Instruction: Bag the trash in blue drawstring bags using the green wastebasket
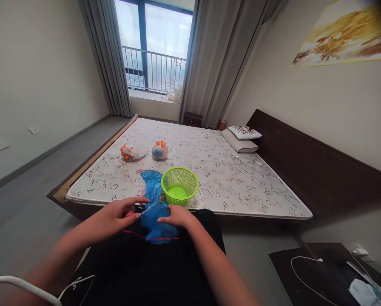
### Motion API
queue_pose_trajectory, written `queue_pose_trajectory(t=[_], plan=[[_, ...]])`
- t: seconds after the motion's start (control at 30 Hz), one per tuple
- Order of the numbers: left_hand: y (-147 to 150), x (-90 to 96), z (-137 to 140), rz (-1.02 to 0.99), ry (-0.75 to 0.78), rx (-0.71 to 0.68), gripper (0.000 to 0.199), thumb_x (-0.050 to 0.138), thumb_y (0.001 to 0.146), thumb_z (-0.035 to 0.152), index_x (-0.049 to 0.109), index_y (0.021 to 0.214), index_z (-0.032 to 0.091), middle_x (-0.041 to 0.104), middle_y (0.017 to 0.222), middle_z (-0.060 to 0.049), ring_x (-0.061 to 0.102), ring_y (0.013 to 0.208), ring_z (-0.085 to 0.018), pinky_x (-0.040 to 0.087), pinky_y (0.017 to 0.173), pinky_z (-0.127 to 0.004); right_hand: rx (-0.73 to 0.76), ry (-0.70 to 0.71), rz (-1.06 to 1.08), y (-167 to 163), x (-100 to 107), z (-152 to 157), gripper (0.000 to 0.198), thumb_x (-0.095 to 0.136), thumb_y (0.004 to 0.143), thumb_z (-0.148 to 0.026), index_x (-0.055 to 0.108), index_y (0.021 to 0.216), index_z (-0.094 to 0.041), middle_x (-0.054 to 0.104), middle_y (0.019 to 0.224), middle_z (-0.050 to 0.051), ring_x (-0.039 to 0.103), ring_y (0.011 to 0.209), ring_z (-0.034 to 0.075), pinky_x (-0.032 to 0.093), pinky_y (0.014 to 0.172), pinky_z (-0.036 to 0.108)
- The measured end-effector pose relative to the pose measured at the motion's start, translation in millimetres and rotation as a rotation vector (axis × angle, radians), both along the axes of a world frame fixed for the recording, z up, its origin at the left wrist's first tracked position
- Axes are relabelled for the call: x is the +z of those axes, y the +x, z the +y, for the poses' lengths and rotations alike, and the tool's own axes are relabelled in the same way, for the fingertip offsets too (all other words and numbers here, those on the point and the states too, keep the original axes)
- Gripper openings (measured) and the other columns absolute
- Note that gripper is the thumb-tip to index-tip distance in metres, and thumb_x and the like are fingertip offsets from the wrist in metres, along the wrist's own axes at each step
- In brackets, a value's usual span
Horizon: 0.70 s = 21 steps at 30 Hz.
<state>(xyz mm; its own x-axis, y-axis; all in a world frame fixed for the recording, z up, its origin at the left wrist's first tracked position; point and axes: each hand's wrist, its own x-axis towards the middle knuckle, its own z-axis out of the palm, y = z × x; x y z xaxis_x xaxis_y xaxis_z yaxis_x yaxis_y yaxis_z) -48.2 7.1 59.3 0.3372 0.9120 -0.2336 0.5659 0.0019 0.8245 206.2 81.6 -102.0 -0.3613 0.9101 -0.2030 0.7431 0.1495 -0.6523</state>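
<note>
A crumpled blue plastic bag (160,223) with a thin red drawstring lies over my lap at the bed's edge. My left hand (118,214) grips its left side, with thumb and curled fingers near the bag's rim and a bit of red showing between them. On the other side, my right hand (177,216) holds the bag, its thumb across the front and its fingertips partly hidden. Just beyond, more blue plastic (152,182) with a red string spreads on the mattress; I cannot tell whether it is a separate bag. A bright green plastic basket (180,183) stands beside it, right of centre.
Two knotted plastic bundles, one white and orange (135,152), one orange and blue (160,150), sit farther back on the letter-printed mattress (228,187). Pillows (241,140) lie by the dark headboard (308,161). A white cable (21,287) crosses the lower left; a dark nightstand (324,272) stands lower right.
</note>
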Motion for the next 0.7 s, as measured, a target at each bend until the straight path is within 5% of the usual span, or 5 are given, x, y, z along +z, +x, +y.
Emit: queue_pose_trajectory(t=[0.13, 0.3, 0.47, 0.57, 0.7], plan=[[-4.0, 18.1, -16.9, -0.087, -0.039, -0.085, 0.047, 0.07, 0.084, 0.044, 0.072, 0.128, 0.029, 0.048, 0.063, 0.003, 0.046, 0.058, -0.013, 0.039, 0.054, -0.022, -0.075, 0.015, -0.034, -21.9, -9.5, -12.0, 0.053, 0.065, 0.079, -0.072, 0.074, 0.09, -0.021, 0.075, 0.089, 0.011, 0.068, 0.083, 0.029, 0.045, 0.071, 0.035], [-22.1, 16.4, -22.0, -0.27, -0.163, -0.066, 0.048, 0.077, 0.076, 0.044, 0.076, 0.121, 0.028, 0.049, 0.06, 0.002, 0.047, 0.051, -0.013, 0.042, 0.048, -0.024, -0.303, -0.051, 0.446, -31.1, -10.9, -0.8, 0.018, 0.064, 0.083, -0.035, 0.065, 0.073, -0.02, 0.068, 0.076, 0.003, 0.061, 0.076, 0.019, 0.043, 0.072, 0.029], [-42.8, 1.7, 2.0, 0.068, -0.101, -0.018, 0.068, 0.076, 0.077, 0.051, 0.064, 0.14, 0.029, 0.058, 0.062, 0.001, 0.056, 0.056, -0.018, 0.042, 0.053, -0.025, -0.449, -0.143, 0.746, -21.5, -0.3, 7.0, 0.024, 0.047, 0.089, -0.045, 0.056, 0.089, -0.022, 0.065, 0.08, 0.001, 0.059, 0.067, 0.015, 0.046, 0.06, 0.025], [-40.2, -9.3, 13.5, 0.343, 0.137, 0.186, 0.078, 0.074, 0.076, 0.06, 0.062, 0.143, 0.024, 0.076, 0.094, -0.009, 0.069, 0.086, -0.03, 0.051, 0.073, -0.033, -0.562, -0.291, 1.118, -16.4, 14.0, 3.4, 0.028, 0.056, 0.081, -0.049, 0.052, 0.093, -0.024, 0.061, 0.079, 0.0, 0.057, 0.064, 0.015, 0.046, 0.054, 0.024], [2.6, -27.7, 7.6, 0.244, 0.369, 0.104, 0.085, 0.073, 0.079, 0.06, 0.05, 0.153, 0.025, 0.055, 0.151, -0.014, 0.052, 0.136, -0.037, 0.038, 0.113, -0.043, -0.634, -0.334, 1.159, -15.8, 32.4, -3.1, 0.024, 0.061, 0.075, -0.043, 0.05, 0.086, -0.025, 0.05, 0.068, -0.004, 0.047, 0.054, 0.012, 0.041, 0.049, 0.024]])
